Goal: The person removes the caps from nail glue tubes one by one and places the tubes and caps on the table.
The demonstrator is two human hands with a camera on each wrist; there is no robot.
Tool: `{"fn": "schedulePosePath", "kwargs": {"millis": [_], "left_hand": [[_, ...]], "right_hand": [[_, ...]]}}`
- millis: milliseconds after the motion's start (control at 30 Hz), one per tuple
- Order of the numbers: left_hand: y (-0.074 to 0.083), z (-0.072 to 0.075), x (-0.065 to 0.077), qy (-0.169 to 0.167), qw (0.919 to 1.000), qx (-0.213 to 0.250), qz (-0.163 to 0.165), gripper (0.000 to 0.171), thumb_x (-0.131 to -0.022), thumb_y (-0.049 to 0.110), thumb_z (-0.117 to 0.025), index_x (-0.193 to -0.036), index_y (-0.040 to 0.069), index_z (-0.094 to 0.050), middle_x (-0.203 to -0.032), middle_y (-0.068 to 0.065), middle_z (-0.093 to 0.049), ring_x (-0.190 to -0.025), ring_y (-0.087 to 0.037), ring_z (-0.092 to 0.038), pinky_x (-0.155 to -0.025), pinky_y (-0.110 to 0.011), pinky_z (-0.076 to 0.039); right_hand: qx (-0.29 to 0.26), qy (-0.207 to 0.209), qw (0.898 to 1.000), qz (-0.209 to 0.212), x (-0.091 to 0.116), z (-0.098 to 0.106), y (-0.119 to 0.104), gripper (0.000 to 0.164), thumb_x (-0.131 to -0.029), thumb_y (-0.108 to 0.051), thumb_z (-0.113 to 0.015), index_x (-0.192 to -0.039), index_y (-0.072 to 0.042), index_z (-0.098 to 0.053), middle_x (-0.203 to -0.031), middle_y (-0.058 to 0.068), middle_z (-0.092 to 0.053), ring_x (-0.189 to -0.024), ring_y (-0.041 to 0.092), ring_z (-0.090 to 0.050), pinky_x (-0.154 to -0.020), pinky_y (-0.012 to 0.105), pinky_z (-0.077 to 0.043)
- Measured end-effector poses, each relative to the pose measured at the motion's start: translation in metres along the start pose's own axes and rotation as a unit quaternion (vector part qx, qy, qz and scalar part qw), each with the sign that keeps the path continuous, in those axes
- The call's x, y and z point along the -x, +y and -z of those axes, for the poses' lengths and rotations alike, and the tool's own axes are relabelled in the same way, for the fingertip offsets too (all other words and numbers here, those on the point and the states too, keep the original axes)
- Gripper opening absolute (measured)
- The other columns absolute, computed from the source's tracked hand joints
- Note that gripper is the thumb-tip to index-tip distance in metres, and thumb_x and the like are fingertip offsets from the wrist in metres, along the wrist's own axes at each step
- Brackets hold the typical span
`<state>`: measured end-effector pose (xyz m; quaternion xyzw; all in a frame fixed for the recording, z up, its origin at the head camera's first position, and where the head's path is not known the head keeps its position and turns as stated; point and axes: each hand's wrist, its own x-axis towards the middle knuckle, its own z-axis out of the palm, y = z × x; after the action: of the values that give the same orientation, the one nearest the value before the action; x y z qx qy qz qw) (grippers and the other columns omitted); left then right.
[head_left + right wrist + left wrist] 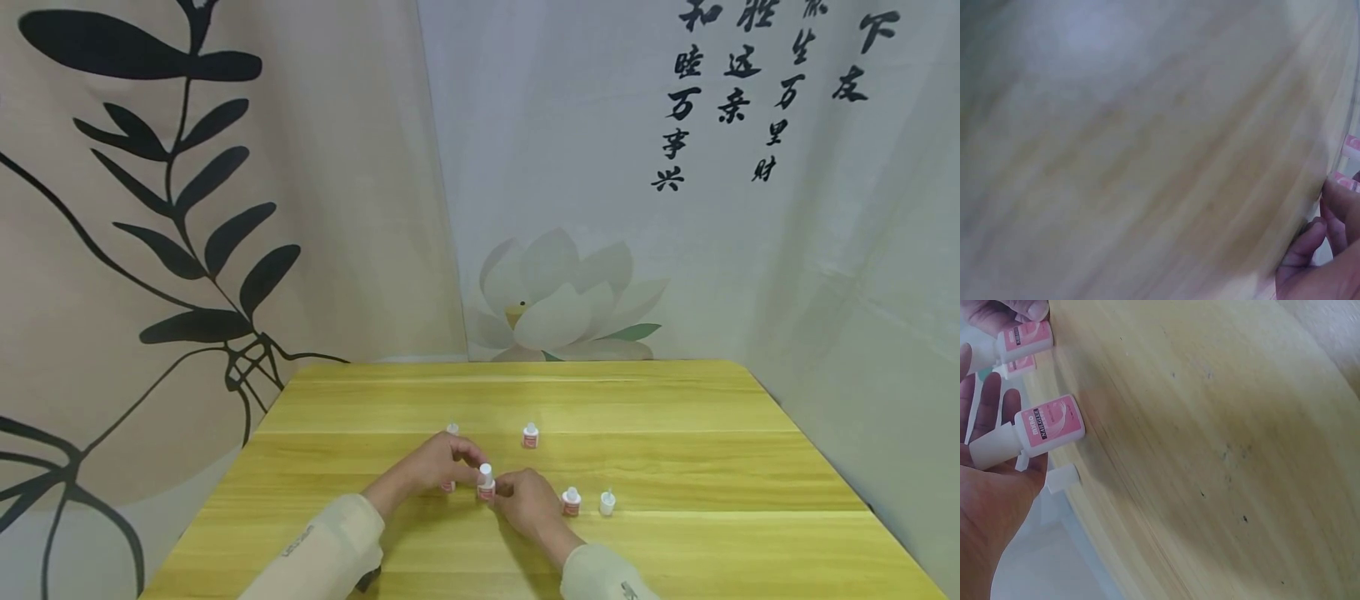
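Observation:
Between the two hands a small white nail glue bottle [486,490] with a pink label stands upright. The left hand [448,462] curves around from the left, thumb and index finger at its white cap [982,356]. From the right, the right hand [529,503] pinches the bottle's body, its fingertips [1038,309] against the side in the left wrist view. Under the left palm, beside the loose fingers, stands another capped nail glue bottle [1050,425]. At its edge the right wrist view catches the right thumb [1307,244] and a bit of pink label [1347,181].
Farther back stands a similar bottle [530,436]. Right of the right hand are another bottle [572,502] and a white cap with a thin tip [607,503]. A small white piece [452,428] shows behind the left hand. Everything is on a wooden table [675,450] before a printed curtain.

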<state>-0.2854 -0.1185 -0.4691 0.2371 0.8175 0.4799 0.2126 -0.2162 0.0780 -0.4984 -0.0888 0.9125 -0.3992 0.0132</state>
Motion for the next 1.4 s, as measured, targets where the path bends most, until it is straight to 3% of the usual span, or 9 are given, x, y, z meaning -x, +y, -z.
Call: {"fn": "schedulePosePath", "kwargs": {"millis": [1133,1400], "left_hand": [[0.0042,0.0013,0.0004,-0.006,1.0,0.0,0.002,0.015,-0.085,0.022,-0.08,-0.097,0.018,-0.073,-0.098,0.0,-0.068,-0.059,-0.015,-0.046,-0.051,-0.025,-0.042],[0.0069,0.0033,0.0047,-0.009,0.9997,0.02,0.004,0.016,-0.087,0.015,-0.078,-0.102,0.012,-0.074,-0.099,-0.004,-0.065,-0.057,-0.014,-0.046,-0.052,-0.026,-0.042]], "right_hand": [[0.008,0.008,1.0,0.002,-0.0016,-0.0024,0.0006,0.011,-0.085,-0.028,-0.078,-0.093,-0.021,-0.078,-0.101,0.003,-0.075,-0.095,0.031,-0.068,-0.078,0.051,-0.052],[0.014,0.002,1.0,-0.001,-0.001,-0.0017,0.0004,0.018,-0.085,-0.027,-0.078,-0.099,-0.016,-0.077,-0.103,0.006,-0.074,-0.096,0.033,-0.067,-0.079,0.053,-0.052]]}}
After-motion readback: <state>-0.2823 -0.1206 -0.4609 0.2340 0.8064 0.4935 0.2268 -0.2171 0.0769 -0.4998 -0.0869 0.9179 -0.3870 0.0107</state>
